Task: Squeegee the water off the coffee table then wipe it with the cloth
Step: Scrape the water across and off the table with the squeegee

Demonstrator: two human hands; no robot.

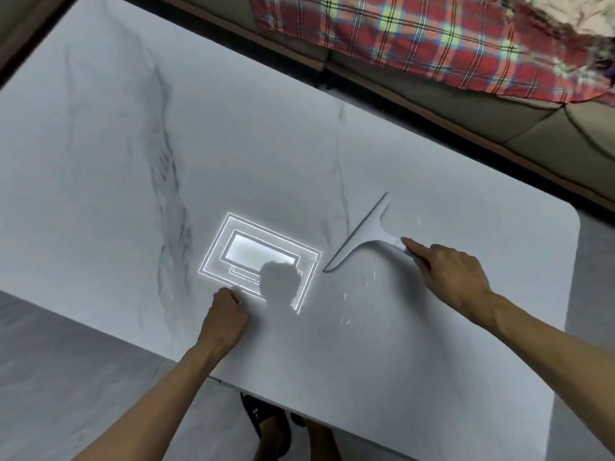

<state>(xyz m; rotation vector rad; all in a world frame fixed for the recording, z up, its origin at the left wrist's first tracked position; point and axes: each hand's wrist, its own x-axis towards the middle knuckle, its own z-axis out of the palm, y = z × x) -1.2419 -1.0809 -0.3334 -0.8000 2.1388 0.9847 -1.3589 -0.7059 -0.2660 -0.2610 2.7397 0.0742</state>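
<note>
Resting with its long blade edge on the marble-patterned tabletop (133, 161), the white squeegee (361, 232) lies toward the right end of the surface, its blade running diagonally from near-left to far-right and its short handle pointing back at the person. The right hand (449, 274) is closed around that handle, with the index finger stretched forward along the top of it and the other fingers curled beneath. A few small bright droplets of water (369, 277) glint on the surface just on the near side of the blade and beside the handle. Left of the blade's lower tip, a bright rectangular reflection of a ceiling light (246, 247) shows on the glossy top, partly covered by the dark reflection of the person's head. The left hand (226, 314) is curled into a loose fist, knuckles resting on the tabletop at the near edge of that reflection, holding nothing that can be seen. Beyond the far edge of the tabletop, a red plaid blanket (432, 38) lies over a beige sofa (532, 121). Grey floor (66, 377) shows at the near left.
</note>
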